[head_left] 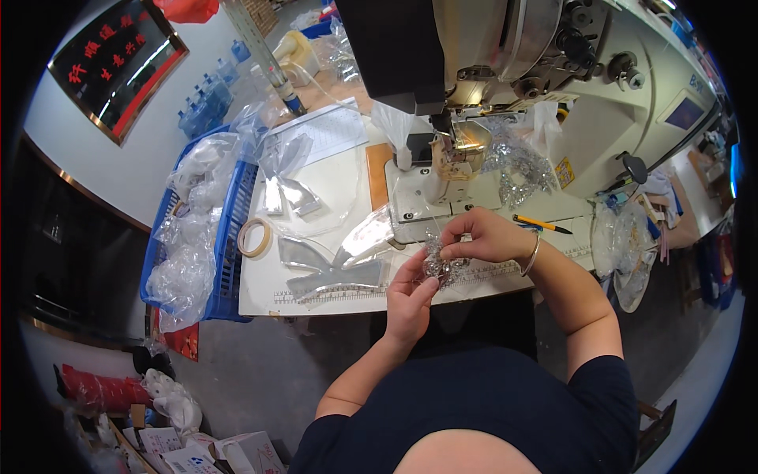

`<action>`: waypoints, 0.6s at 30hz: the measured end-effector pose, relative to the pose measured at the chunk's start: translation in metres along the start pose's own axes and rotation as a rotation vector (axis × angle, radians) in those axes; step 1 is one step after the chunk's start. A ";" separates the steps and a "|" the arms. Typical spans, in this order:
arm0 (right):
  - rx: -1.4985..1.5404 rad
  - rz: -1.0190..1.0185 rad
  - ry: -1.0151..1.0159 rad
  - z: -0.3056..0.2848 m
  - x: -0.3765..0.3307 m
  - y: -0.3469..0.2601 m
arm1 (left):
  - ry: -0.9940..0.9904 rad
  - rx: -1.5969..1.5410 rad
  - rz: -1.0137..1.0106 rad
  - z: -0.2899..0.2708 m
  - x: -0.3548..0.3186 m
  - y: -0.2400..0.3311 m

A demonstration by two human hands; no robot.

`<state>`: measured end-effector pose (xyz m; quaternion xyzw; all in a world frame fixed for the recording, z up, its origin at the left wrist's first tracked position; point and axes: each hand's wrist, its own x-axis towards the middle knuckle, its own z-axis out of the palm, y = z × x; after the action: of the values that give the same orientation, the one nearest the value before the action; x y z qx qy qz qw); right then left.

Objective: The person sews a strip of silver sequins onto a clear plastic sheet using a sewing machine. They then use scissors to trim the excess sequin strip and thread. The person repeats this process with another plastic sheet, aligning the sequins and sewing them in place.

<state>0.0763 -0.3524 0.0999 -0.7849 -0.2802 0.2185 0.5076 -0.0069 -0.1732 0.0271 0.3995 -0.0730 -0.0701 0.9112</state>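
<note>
At the table's front edge, both my hands hold a small, silvery, glittering piece [447, 272] that looks crumpled. My left hand [407, 302] grips it from below left, thumb pressed on it. From the upper right, my right hand [483, 237] pinches it between thumb and fingertips. What exactly the piece is, I cannot make out. Just beyond my hands stands an industrial sewing machine [505, 55], its metal bed plate [412, 215] close to my right fingertips. More silvery glittering material [523, 170] lies behind the needle area.
Shiny grey cut pieces [339, 276] lie left of my hands, near a roll of tape [253, 237]. A blue crate [243, 229] of clear plastic bags stands at the table's left. A yellow-and-black pen [542, 224] lies beyond my right wrist. A ruler strip [332, 294] follows the front edge.
</note>
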 end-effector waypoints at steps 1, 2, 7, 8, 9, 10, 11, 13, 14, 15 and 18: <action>-0.013 -0.009 0.003 0.000 0.000 0.000 | 0.014 0.013 -0.001 0.000 0.000 -0.001; -0.026 -0.018 0.006 0.001 0.000 0.001 | 0.027 0.026 -0.003 0.000 0.000 -0.002; -0.032 0.054 0.006 0.002 0.002 -0.004 | 0.086 -0.041 -0.072 0.002 0.000 -0.001; -0.019 0.049 -0.002 0.002 0.003 -0.002 | 0.088 -0.050 -0.067 0.001 -0.001 -0.002; -0.005 0.042 -0.011 0.002 0.004 0.001 | 0.091 -0.058 -0.062 0.001 -0.001 -0.002; 0.009 0.036 -0.020 0.002 0.005 0.003 | 0.093 -0.083 -0.069 0.000 -0.001 -0.002; -0.009 0.046 -0.024 0.002 0.006 0.002 | 0.096 -0.107 -0.076 -0.001 -0.001 -0.002; -0.043 0.065 -0.034 0.002 0.008 -0.001 | 0.104 -0.123 -0.085 -0.003 -0.001 -0.003; -0.054 0.059 -0.035 0.002 0.009 -0.001 | 0.110 -0.114 -0.086 -0.004 -0.001 -0.003; -0.066 0.054 -0.039 0.002 0.010 -0.001 | 0.116 -0.106 -0.085 -0.005 -0.001 -0.004; -0.074 0.046 -0.045 0.002 0.012 -0.001 | 0.122 -0.119 -0.077 -0.007 -0.001 -0.005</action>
<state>0.0836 -0.3430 0.0994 -0.8043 -0.2815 0.2372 0.4665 -0.0069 -0.1717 0.0183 0.3505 0.0025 -0.0848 0.9327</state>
